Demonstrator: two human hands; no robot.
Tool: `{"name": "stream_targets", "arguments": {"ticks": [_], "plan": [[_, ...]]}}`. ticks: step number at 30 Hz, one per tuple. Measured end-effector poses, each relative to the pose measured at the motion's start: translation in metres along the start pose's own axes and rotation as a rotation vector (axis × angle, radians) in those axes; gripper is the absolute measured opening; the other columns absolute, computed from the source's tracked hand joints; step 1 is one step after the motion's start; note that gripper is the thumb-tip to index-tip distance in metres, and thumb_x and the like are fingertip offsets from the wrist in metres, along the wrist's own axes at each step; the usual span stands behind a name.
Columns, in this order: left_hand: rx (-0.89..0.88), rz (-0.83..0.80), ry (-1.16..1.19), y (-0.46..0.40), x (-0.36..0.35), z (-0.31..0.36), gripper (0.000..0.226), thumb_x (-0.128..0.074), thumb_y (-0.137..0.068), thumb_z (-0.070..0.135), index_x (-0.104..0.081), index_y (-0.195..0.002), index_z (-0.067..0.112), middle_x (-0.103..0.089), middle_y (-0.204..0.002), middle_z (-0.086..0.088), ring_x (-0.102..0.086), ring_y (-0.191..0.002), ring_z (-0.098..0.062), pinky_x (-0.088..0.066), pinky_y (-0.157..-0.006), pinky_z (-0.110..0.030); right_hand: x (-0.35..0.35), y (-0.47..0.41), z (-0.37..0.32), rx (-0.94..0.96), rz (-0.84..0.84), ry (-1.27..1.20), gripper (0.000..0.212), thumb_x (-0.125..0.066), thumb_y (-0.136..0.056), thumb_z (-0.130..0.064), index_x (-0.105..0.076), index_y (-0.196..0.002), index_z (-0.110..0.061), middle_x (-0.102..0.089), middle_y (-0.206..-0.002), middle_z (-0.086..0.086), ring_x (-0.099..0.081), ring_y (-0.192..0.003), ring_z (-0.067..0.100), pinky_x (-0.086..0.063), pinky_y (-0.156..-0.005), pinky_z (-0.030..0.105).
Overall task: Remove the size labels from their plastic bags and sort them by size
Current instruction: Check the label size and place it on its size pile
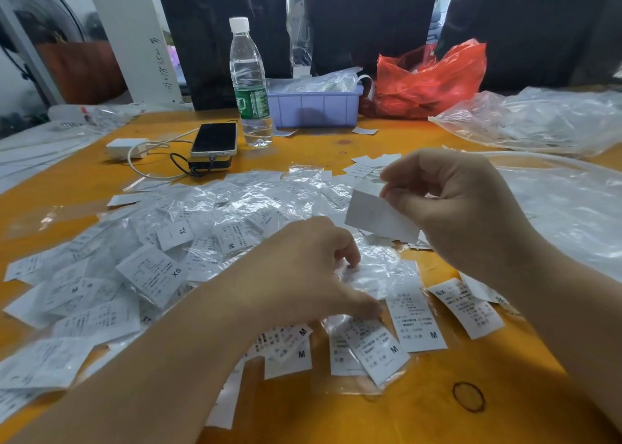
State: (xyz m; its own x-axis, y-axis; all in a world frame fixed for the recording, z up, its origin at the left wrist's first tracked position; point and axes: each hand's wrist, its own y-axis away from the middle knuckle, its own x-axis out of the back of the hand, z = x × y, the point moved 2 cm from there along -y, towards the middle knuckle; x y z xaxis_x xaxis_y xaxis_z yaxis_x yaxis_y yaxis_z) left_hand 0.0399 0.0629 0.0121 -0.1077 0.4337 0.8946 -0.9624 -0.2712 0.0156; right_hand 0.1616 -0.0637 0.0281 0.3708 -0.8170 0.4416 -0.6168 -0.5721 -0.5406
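My right hand is raised above the table and pinches a white label by its upper edge, blank side toward me. My left hand rests low on the table, fingers curled, pinching a clear plastic bag against the surface. Right in front of it lie M labels, partly in a bag, more M labels to their left, a single M label and an XS label. A big heap of bagged labels covers the table's left and middle.
On the orange table stand a water bottle, a phone on a power bank with a cable and charger, a purple bin of bags, a red plastic bag, and large clear bags at right.
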Motion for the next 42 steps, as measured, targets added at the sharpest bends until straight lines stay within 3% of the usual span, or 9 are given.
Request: {"name": "stream_targets", "arguments": {"ticks": [7,13,16,18,24,26,30,35,42], "plan": [[-0.049,0.067,-0.049,-0.001,-0.001,-0.004,0.031,-0.067,-0.079,0.058,-0.062,-0.102,0.038,-0.053,-0.099,0.019,-0.050,-0.088,0.005,-0.039,-0.067,-0.016,-0.001,0.000,0.002,-0.006,-0.002,0.006,0.019,-0.070,-0.086,-0.005,-0.073,-0.093,-0.023,-0.072,-0.082,-0.013,-0.068,-0.079,0.003,-0.055,-0.072,0.017],[-0.023,0.163,0.252,-0.003,0.008,-0.003,0.040,-0.057,-0.077,0.068,-0.063,-0.098,0.034,-0.063,-0.088,0.018,-0.059,-0.079,0.003,-0.046,-0.063,-0.019,0.001,0.002,-0.005,-0.009,0.044,-0.083,0.020,-0.069,-0.086,-0.003,-0.072,-0.089,-0.023,-0.072,-0.079,-0.009,-0.069,-0.077,0.009,-0.058,-0.070,0.032],[-0.077,0.262,0.494,-0.003,0.014,0.002,0.026,-0.060,-0.087,0.048,-0.068,-0.089,0.024,-0.068,-0.080,0.002,-0.062,-0.072,-0.010,-0.051,-0.068,-0.030,-0.001,0.006,-0.013,0.018,0.015,-0.104,0.018,-0.070,-0.086,-0.005,-0.072,-0.089,-0.022,-0.072,-0.081,-0.008,-0.069,-0.080,0.011,-0.058,-0.072,0.035],[-0.121,0.328,0.573,0.000,0.017,0.004,0.014,-0.064,-0.090,0.031,-0.070,-0.084,0.020,-0.065,-0.070,0.003,-0.057,-0.063,-0.008,-0.049,-0.063,-0.027,-0.004,0.011,-0.019,0.047,-0.041,-0.078,0.017,-0.069,-0.086,-0.006,-0.072,-0.091,-0.022,-0.071,-0.082,-0.009,-0.068,-0.082,0.012,-0.057,-0.070,0.034],[-0.328,0.530,0.475,0.010,0.025,0.013,0.011,-0.064,-0.092,0.021,-0.068,-0.083,0.023,-0.054,-0.054,-0.007,-0.040,-0.042,-0.007,-0.033,-0.039,-0.021,0.015,0.021,-0.030,0.156,-0.099,0.122,0.014,-0.072,-0.084,-0.009,-0.073,-0.091,-0.020,-0.067,-0.079,-0.015,-0.065,-0.076,0.007,-0.053,-0.058,0.019],[-0.381,0.559,0.433,0.013,0.024,0.017,0.009,-0.064,-0.093,0.021,-0.068,-0.087,0.027,-0.055,-0.056,-0.005,-0.047,-0.043,-0.013,-0.038,-0.040,-0.024,0.022,0.025,-0.030,0.147,-0.100,0.155,0.010,-0.072,-0.083,-0.013,-0.074,-0.088,-0.022,-0.066,-0.074,-0.013,-0.064,-0.073,0.008,-0.051,-0.057,0.020],[-0.384,0.467,0.429,0.015,0.017,0.026,0.016,-0.065,-0.090,0.020,-0.068,-0.091,0.036,-0.065,-0.083,0.018,-0.061,-0.066,-0.008,-0.046,-0.054,-0.013,0.026,0.037,-0.023,0.117,-0.004,0.115,0.006,-0.074,-0.084,-0.016,-0.074,-0.082,-0.022,-0.063,-0.060,-0.006,-0.057,-0.052,0.012,-0.044,-0.049,0.022],[-0.368,0.242,0.670,0.015,0.017,0.027,0.019,-0.055,-0.084,0.032,-0.070,-0.093,0.038,-0.068,-0.091,0.010,-0.065,-0.075,-0.009,-0.051,-0.056,-0.020,0.029,0.041,-0.017,0.135,0.155,0.142,0.013,-0.075,-0.083,-0.008,-0.075,-0.088,-0.020,-0.053,-0.050,-0.004,-0.049,-0.045,0.010,-0.036,-0.051,0.008],[-0.304,0.296,0.735,0.010,0.015,0.023,0.016,-0.063,-0.079,0.032,-0.068,-0.093,0.037,-0.068,-0.086,0.013,-0.066,-0.072,-0.010,-0.053,-0.055,-0.021,0.030,0.039,-0.024,0.248,0.145,0.148,0.014,-0.072,-0.083,0.001,-0.076,-0.091,-0.010,-0.069,-0.089,-0.005,-0.064,-0.073,0.011,-0.049,-0.059,0.015]]}}
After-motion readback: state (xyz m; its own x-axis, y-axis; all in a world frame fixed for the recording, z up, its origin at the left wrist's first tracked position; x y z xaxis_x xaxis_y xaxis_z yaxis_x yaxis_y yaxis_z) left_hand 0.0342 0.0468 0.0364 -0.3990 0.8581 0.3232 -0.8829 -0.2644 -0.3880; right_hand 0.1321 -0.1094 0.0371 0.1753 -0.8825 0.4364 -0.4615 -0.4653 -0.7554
